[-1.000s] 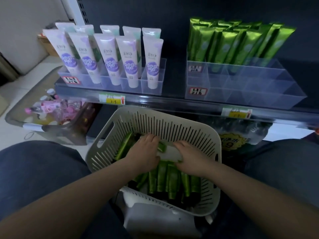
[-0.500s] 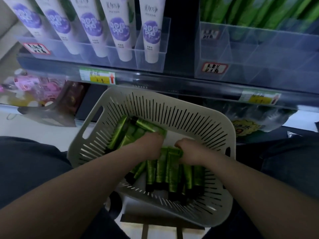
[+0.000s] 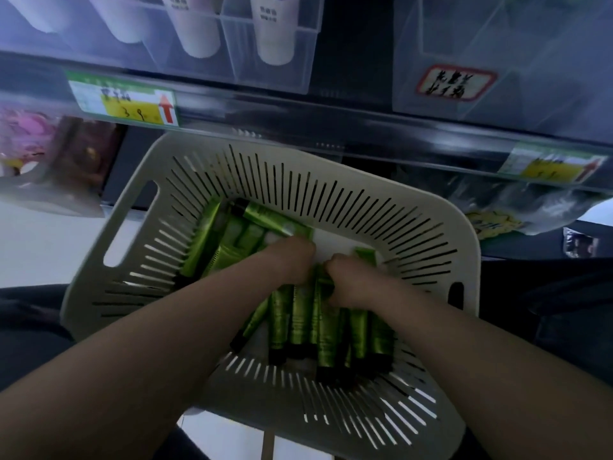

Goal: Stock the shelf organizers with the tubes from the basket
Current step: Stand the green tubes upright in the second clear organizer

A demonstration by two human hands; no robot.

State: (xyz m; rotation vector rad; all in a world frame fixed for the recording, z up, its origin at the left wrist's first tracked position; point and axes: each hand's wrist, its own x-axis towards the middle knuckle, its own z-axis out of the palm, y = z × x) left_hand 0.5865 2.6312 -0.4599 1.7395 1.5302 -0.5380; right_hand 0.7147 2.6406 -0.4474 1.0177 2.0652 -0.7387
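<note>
Basket point(image 3: 434, 234): green tubes point(image 3: 298, 323) inside; left hand point(image 3: 292, 260), right hand point(image 3: 345, 282) buried among them, fingertips hidden, grip undeterminable.

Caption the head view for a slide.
Left hand and right hand grip green tubes inside the slotted basket.

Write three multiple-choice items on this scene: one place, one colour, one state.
1. Where is the left hand? A on the shelf; B inside the basket; C on the floor.
2. What colour are the tubes in the basket? A green; B red; C blue.
3. The right hand is: A flat and open; B out of view; C curled round tubes.
Answers: B, its forearm passes over the slotted rim; A, shiny green with black caps; C, its fingers curl onto the tube ends.
</note>
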